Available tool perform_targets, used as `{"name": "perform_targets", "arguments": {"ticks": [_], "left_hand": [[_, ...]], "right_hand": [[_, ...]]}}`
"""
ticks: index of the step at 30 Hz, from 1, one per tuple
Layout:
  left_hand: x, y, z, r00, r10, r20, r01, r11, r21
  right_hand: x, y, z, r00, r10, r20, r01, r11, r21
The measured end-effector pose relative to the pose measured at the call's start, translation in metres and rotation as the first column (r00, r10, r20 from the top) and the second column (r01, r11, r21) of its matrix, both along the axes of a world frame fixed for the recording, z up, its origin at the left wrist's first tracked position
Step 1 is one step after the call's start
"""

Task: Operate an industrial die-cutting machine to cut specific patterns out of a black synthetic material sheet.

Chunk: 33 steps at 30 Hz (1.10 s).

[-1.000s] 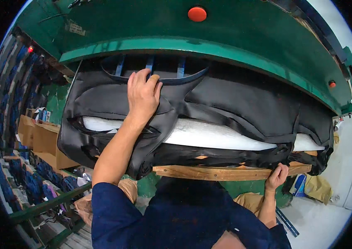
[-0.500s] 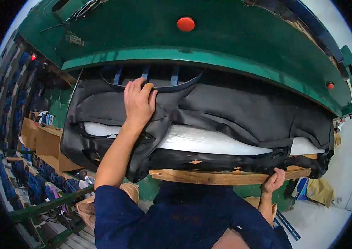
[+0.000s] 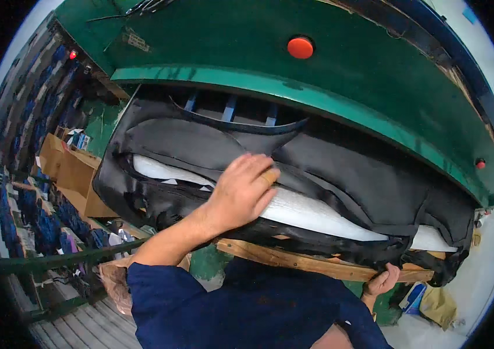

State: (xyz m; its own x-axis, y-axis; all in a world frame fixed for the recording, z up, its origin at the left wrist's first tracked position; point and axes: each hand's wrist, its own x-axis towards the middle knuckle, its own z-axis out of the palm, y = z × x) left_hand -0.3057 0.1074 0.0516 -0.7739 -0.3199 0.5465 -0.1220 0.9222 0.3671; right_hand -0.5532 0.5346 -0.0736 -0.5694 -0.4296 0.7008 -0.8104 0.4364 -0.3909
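Nearest the body: navy shirt [image 3: 241, 302], then wooden bar [image 3: 293, 260] along the near edge of the stack, running left to right and dipping toward lower right in view. Near its right end: right hand [image 3: 382, 281], with fingers curled over the top edge, apparently gripping the wood.

Just past the bar: bunched black material [image 3: 299, 235], then white strip [image 3: 317, 218], exposed lengthwise, roughly parallel to the bar.

Across the strip: left hand [image 3: 242, 189], palm down, with fingers together and slightly bent, at the near edge of black sheet [image 3: 351, 168]. Can't make out from here whether pinching it or only resting on it.

Key relation: from left fingertips to bulk of black sheet, ahead and to the right. Long axis left to right, so crosswise to left fingers. Nearer to it: left hand, with right hand off on the bar, across the strip.

Farther: curved dark band [image 3: 247, 126] with blue straps [image 3: 230, 109]. Behind: green machine [image 3: 229, 41] with red button [image 3: 300, 47].
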Motion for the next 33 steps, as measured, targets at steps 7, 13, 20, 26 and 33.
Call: {"name": "perform_targets", "arguments": {"ticks": [7, 13, 20, 26, 33], "left_hand": [[0.027, 0.034, -0.007, 0.995, 0.043, -0.089, -0.04, 0.999, 0.029], [0.033, 0.045, -0.008, 0.99, 0.092, -0.111, -0.086, 0.994, 0.062], [-0.002, 0.025, 0.023, 0.962, 0.106, -0.25, -0.124, 0.991, -0.055], [-0.066, -0.042, 0.056, 0.921, 0.174, -0.349, -0.233, 0.963, -0.134], [-0.113, -0.063, 0.036, 0.905, 0.309, -0.293, -0.373, 0.907, -0.196]], "right_hand": [[-0.003, -0.009, -0.002, 0.998, 0.001, -0.07, -0.005, 0.998, -0.064], [0.003, -0.027, 0.013, 0.999, 0.001, -0.052, -0.004, 0.998, -0.061], [-0.045, -0.007, 0.076, 0.982, 0.178, 0.06, -0.166, 0.972, -0.167], [-0.233, -0.036, 0.139, 0.949, 0.072, 0.307, 0.051, 0.926, -0.375], [-0.316, -0.09, 0.134, 0.967, -0.239, -0.095, 0.204, 0.937, -0.283]]}}
